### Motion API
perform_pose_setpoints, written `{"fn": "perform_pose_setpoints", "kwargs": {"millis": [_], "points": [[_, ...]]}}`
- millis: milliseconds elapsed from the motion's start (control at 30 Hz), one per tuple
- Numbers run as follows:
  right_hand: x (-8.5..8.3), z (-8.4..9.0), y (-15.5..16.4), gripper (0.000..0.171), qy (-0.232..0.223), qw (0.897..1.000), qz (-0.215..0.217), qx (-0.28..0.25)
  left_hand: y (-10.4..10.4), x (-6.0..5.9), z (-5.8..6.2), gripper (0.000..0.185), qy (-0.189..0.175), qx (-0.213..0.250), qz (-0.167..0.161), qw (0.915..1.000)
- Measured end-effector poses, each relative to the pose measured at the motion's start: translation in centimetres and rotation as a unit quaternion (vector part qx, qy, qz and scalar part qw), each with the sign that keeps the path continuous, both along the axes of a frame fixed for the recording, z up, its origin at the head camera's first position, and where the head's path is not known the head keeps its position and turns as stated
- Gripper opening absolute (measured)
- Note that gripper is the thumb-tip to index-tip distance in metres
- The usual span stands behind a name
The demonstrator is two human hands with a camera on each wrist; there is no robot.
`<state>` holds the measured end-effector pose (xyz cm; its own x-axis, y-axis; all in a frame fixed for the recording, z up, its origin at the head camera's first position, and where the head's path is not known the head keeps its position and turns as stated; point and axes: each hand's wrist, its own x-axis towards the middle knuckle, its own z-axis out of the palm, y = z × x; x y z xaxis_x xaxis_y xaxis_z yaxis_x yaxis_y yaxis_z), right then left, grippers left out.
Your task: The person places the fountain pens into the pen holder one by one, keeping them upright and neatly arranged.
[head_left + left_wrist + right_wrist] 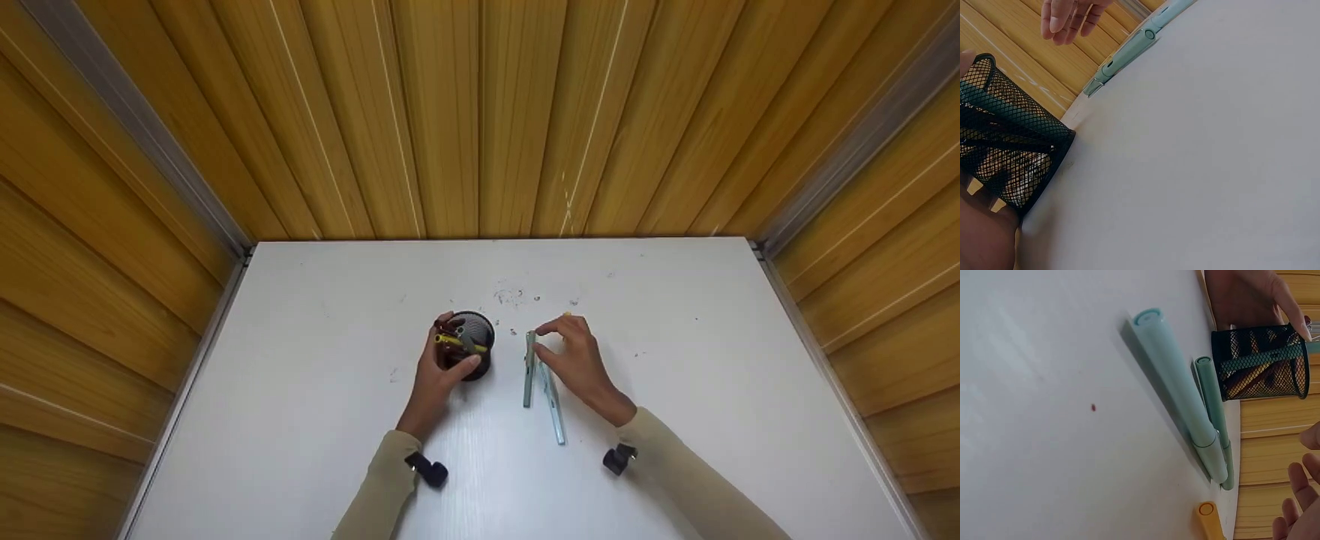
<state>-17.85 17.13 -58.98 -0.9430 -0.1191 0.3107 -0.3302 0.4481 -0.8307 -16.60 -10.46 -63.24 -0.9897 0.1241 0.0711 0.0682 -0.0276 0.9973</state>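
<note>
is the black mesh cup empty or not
Not empty: the mesh cup has a yellow item at its mouth, and more shows through its mesh.

text: none legible | labels: none legible | brands: none legible | numbers, signs: none legible

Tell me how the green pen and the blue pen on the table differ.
Colour: the green pen is a muted green, while the blue pen is a paler, icier blue.
Place: the green pen lies nearer the mesh cup; the blue pen's near end reaches closer to the person.
Angle: seen from the head, the green pen runs nearly straight away; the blue pen slants.
Both are slim and lie on the table.
</note>
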Motion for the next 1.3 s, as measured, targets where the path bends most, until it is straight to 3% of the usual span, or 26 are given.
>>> {"fn": "perform_pose_setpoints", "kwargs": {"millis": [400,1300], "points": [[0.0,-0.7,1.5,0.024,-0.027,0.999,-0.035,0.009,-0.1,0.1,0.1,0.089,-0.005,0.004,0.004,1.0],[-0.1,-2.7,3.6,0.026,-0.052,0.996,-0.068,0.01,-0.4,0.4,0.2,0.088,-0.017,0.0,0.007,0.9998]]}}
